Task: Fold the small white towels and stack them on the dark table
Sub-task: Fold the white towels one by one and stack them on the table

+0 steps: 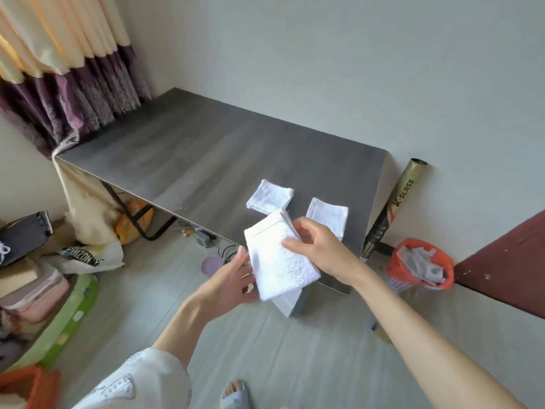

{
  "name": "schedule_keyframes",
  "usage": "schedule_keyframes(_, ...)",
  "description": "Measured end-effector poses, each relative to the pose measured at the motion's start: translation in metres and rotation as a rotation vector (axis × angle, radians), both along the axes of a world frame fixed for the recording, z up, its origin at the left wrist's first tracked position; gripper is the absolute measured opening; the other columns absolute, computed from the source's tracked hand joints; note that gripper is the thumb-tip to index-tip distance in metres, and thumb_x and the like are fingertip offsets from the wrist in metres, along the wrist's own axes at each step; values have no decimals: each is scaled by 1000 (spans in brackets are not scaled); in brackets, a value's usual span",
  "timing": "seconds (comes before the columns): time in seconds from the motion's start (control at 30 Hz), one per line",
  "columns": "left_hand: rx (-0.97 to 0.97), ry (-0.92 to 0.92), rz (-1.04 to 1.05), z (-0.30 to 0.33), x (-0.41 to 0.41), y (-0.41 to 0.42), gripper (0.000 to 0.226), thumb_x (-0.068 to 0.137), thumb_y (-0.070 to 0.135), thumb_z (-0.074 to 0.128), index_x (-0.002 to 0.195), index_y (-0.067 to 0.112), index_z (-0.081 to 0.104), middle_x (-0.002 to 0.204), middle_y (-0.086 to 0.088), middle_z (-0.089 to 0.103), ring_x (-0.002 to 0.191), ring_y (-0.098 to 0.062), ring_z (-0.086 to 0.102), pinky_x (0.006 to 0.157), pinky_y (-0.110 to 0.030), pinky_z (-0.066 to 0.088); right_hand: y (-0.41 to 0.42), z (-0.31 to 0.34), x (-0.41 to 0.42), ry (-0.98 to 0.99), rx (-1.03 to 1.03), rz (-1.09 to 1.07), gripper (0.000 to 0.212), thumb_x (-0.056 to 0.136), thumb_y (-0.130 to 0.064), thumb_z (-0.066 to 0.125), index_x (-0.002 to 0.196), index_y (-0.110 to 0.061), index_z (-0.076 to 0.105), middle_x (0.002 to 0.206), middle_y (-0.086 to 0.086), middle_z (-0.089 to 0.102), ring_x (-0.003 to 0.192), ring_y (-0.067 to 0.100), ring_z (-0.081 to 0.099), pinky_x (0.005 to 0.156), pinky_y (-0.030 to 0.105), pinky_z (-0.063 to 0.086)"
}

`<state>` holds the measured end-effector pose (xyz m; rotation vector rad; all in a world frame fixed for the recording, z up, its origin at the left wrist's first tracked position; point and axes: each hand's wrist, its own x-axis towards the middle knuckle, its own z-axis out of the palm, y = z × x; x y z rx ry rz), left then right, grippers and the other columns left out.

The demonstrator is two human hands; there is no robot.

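- A folded white towel (280,256) is held in the air by the right hand (320,247), in front of the near edge of the dark table (188,152) and above the floor.
- The thumb of the right hand is laid over the top face of this towel and the fingers are curled around its right edge, so the towel is gripped between them.
- The left hand (233,280) is placed at the left edge of the same towel, with the fingers almost straight and partly under the cloth; a closed grip is not seen there.
- The held towel is tilted, with its far corner up toward the table and its near corner down toward the person.
- Two other folded towels are lying flat on the table near its right end: the left folded towel (269,197) is farther from the person, and the right folded towel (327,215) is partly hidden behind the right hand.
- These two towels are side by side and are not stacked.
- A gold and black tube (392,206) is leaned against the wall just beside the right end of the table.
- An orange basket (420,265) is seen on the floor near the tube.
- A curtain (65,66), cream above and purple below, is hung at the left end of the table.
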<state>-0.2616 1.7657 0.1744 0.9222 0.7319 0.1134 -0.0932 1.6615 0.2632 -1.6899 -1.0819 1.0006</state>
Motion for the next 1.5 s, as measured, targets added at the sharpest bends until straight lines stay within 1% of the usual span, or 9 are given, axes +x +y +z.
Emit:
schedule_keyframes(0.07,20,4,-48,2,16,36,51,91,54,41,122,17,57,113,-5,64,93,-19,62,79,-33,49,24,-8,10,68,-31,-78,11,88,-12,62,89,-21,56,95,-7,64,87,5,62,73,13,46)
schedule_keyframes(0.2,88,46,-86,-5,46,98,50,78,40,67,113,5,59,106,-14,59,93,-27,54,82,-43,43,64,-38,36,171,-141,-239,7,89,-16,60,94,-18,56,104,1,66,90,10,63,73,22,48)
schedule_keyframes(0.37,226,145,-62,-24,92,157,19,93,28,54,96,10,58,80,-1,64,61,-11,60,51,-23,48,119,-74,72,285,-267,-333,18,95,-29,50,103,-13,54,110,3,65,100,16,63,84,36,55)
schedule_keyframes(0.53,378,286,-57,-37,139,222,22,94,28,52,102,8,58,96,-8,67,81,-18,64,74,-39,55,181,-101,115,324,-323,-358,17,97,-26,46,103,-13,56,107,3,65,92,15,64,68,25,54)
schedule_keyframes(0.77,497,480,-104,-71,194,277,18,92,26,52,103,16,61,88,-4,63,78,-21,62,71,-40,58,231,-144,156,369,-464,-511,18,91,-16,53,101,-2,58,105,20,66,83,27,65,71,35,59)
schedule_keyframes(0.93,558,596,-202,-100,217,290,20,91,24,52,105,14,62,84,-3,61,80,-22,61,72,-39,57,243,-172,165,364,-555,-593,13,91,-16,53,98,-5,56,103,17,65,88,30,66,70,37,59)
schedule_keyframes(1.1,676,666,-299,-118,234,297,29,92,30,48,117,17,58,98,-1,60,88,-21,56,70,-30,45,248,-188,167,314,-579,-667,6,90,-15,53,90,-8,52,100,17,63,92,31,65,69,40,59)
schedule_keyframes(1.3,755,742,-334,-126,236,299,27,92,39,47,110,20,56,95,2,60,87,-21,58,76,-39,53,254,-200,171,184,-619,-631,10,90,-21,53,85,-13,51,89,11,65,80,29,67,73,47,57)
schedule_keyframes(1.5,787,718,-364,-129,236,304,22,92,38,49,104,20,54,90,4,60,79,-24,61,73,-41,54,253,-212,169,130,-643,-645,11,90,-26,53,83,-19,49,89,7,65,83,25,65,75,49,56)
